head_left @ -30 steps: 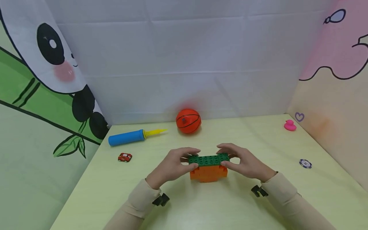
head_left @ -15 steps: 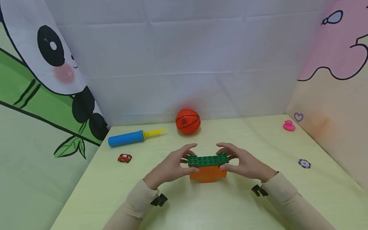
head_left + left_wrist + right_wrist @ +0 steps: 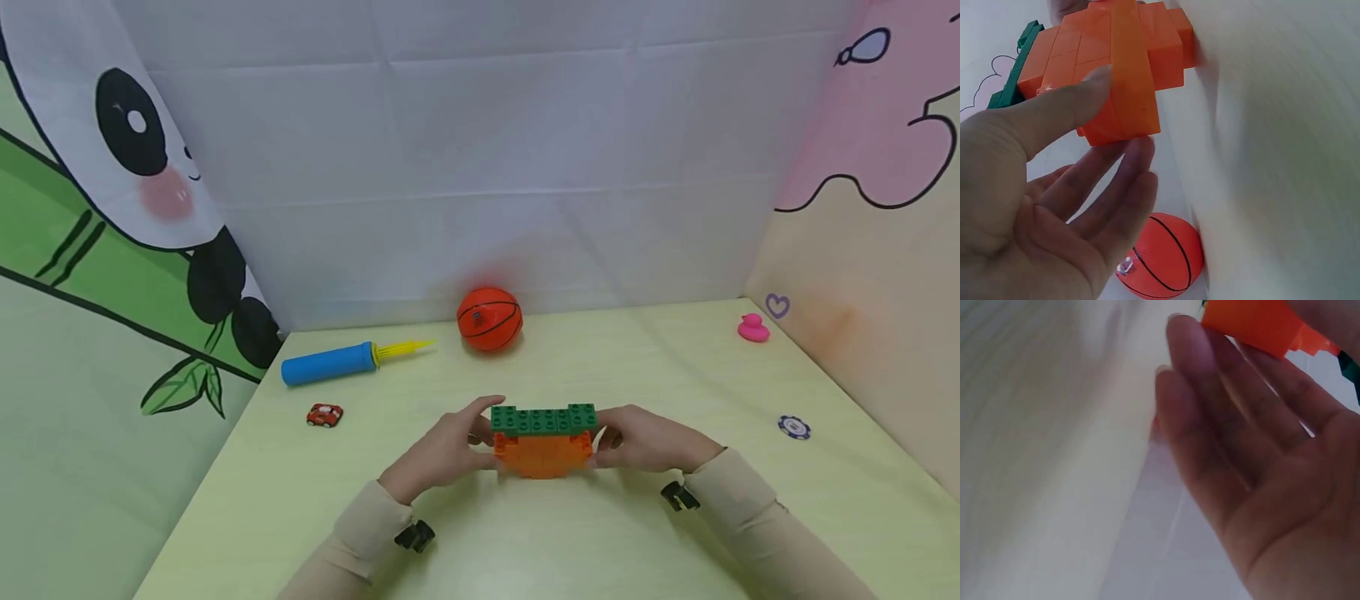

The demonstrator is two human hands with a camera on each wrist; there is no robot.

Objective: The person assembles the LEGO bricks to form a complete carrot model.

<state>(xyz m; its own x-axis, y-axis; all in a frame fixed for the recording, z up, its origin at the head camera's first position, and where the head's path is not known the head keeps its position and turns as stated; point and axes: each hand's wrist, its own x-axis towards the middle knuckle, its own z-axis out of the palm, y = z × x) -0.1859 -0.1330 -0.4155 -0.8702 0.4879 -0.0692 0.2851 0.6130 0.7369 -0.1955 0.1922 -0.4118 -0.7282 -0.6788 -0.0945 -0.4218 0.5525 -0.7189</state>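
Note:
A toy-brick build, shaped like a pumpkin, stands at the middle of the table in the head view, with orange bricks (image 3: pixel 543 457) below and studded green bricks (image 3: pixel 543 422) on top. My left hand (image 3: pixel 442 450) pinches its left end; in the left wrist view the thumb (image 3: pixel 1075 106) lies on one orange face and fingertips touch the opposite side. From the right, my right hand (image 3: pixel 652 438) holds the other end. Its fingers (image 3: pixel 1235 406) lie behind the orange bricks in the right wrist view, and its thumb is only partly visible at the upper corner.
Toward the back of the table (image 3: pixel 570 550) sits a small red basketball (image 3: pixel 490 320). A blue pump (image 3: pixel 327 364) with a yellow nozzle and a red toy car (image 3: pixel 325 415) lie left. On the right are a pink rubber duck (image 3: pixel 753 328) and a poker chip (image 3: pixel 794 427).
Both hands have slid down from the green top bricks to the orange sides. The build stays in nearly the same place.

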